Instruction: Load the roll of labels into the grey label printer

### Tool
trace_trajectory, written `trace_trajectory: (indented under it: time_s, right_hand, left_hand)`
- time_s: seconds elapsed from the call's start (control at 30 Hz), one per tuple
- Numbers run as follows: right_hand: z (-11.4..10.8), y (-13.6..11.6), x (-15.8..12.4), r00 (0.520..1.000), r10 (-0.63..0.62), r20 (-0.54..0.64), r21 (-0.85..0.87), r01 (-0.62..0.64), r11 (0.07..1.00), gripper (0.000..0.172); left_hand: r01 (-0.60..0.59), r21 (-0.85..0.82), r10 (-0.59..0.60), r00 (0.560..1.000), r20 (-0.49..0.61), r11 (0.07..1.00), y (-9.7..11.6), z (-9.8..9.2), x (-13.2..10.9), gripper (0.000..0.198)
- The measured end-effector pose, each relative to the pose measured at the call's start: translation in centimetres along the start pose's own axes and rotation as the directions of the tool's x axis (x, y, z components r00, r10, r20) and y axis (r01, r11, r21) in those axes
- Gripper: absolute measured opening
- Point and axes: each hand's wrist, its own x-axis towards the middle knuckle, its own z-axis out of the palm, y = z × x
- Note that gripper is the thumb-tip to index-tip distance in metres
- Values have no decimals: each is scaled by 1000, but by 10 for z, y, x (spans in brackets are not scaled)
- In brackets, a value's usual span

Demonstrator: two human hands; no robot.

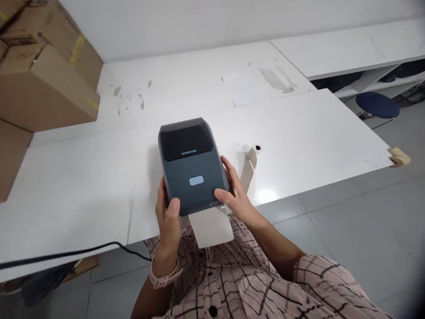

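A dark grey-blue label printer [195, 195] with a black window and a pale button is held between both hands at the front of the white table. My left hand [168, 218] grips its left side, thumb on the top near the front corner. On the other side, my right hand [235, 192] wraps the right edge, its thumb resting on the lid by the front right corner. A blank white label strip [212, 228] sticks out of the printer's front toward my body. Right of the printer stands a small roll of white paper [255, 151], partly unrolled toward the table edge.
Cardboard boxes [63, 84] are stacked at the left. A white sheet [244, 88] lies toward the back of the table [315, 133]. A black cable [83, 250] runs along the front left edge. A blue stool [378, 105] stands at the right, near a padded table corner [399, 157].
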Motion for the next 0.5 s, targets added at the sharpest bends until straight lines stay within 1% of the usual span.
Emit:
trace_trajectory:
  time_s: [0.07,0.1,0.17,0.2,0.23,0.27,0.3,0.33,0.37,0.4,0.43,0.47,0.5]
  right_hand:
    - [0,1,1,1000,-10,0,-27,10,1000,104]
    - [0,1,2,1000,-12,0,-38,12,999,103]
    - [0,1,3,1000,-18,1,-45,18,999,103]
    - [-1,2,3,1000,-19,3,-41,20,999,104]
    - [-1,2,4,1000,-21,6,-34,21,999,103]
    - [-1,3,4,1000,-23,9,-25,23,999,103]
    - [-1,5,4,1000,-25,10,-15,25,1000,102]
    - [-1,6,4,999,-31,11,-5,31,1000,101]
    - [-1,7,5,999,-39,12,2,39,999,100]
    - [0,8,5,999,-46,11,6,46,999,100]
    - [0,9,5,999,-51,5,7,51,999,100]
    - [0,10,6,999,-52,-3,9,52,999,100]
    - [1,10,6,999,-51,-10,11,52,999,100]
  left_hand:
    - [-10,32,10,1000,1,999,-1,-1,3,68]
    - [-13,44,12,1000,19,999,-1,-2,4,68]
    - [-32,75,30,999,25,997,-2,-4,1,68]
    - [-57,106,58,998,-11,993,-3,-4,-5,69]
    - [-90,145,102,992,-77,985,-6,-4,-13,70]
    - [-123,184,154,974,-168,975,-9,-4,-23,68]
    - [-139,225,196,946,-260,965,-14,-4,-35,67]
    - [-136,220,205,922,-329,966,-18,-3,-48,60]
    - [-91,177,149,926,-346,980,-21,-1,-60,52]
    - [14,125,22,958,-286,992,-23,0,-71,47]
    - [145,64,-132,974,-184,987,-23,2,-79,45]
    - [284,17,-283,958,-56,959,-21,4,-85,45]
    - [402,-12,-401,914,63,915,-17,5,-87,46]
